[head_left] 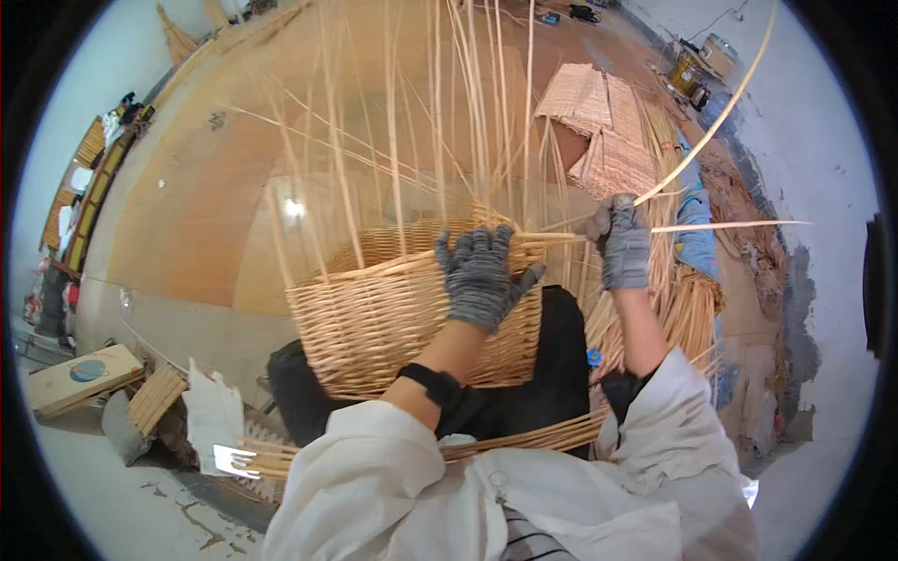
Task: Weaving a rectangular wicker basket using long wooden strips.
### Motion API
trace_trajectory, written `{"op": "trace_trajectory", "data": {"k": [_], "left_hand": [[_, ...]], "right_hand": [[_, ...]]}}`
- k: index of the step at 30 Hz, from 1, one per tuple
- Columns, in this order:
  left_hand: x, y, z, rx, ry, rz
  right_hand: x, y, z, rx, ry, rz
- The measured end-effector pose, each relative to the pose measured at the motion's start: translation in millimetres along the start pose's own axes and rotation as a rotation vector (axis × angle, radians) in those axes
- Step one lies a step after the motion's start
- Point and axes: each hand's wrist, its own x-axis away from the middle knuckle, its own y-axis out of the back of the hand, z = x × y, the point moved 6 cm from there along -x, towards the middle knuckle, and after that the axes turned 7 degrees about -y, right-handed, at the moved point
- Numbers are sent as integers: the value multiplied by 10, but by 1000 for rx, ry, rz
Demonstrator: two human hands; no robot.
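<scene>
Basket (374,323), boxy, of ribbed wicker

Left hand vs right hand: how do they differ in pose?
Pose: the left hand lies with fingers spread on the woven basket, near its rim; the right hand is curled closed around pale rods.
Place: the left hand touches the basket wall; the right hand is off to the right of that wall.
Shared: both wear grey knit gloves.
</scene>
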Motion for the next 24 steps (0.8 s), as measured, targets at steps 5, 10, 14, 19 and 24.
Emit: {"op": "trace_trajectory", "data": {"k": [5, 10, 14, 19, 24], "left_hand": [[705, 831, 686, -510, 114, -531], [1444, 861, 1824, 232, 860, -248], [1359, 1055, 1556, 207, 697, -245], [1317, 1309, 1255, 259, 689, -114], [758, 1412, 1081, -118, 122, -380]], "right_hand": [[149, 257, 84, 47, -101, -181], [625, -389, 225, 901, 539, 115], [589, -863, -185, 1652, 799, 309], [441, -578, -364, 1729, 594, 361], [811, -1276, -144, 1235, 652, 283]]}}
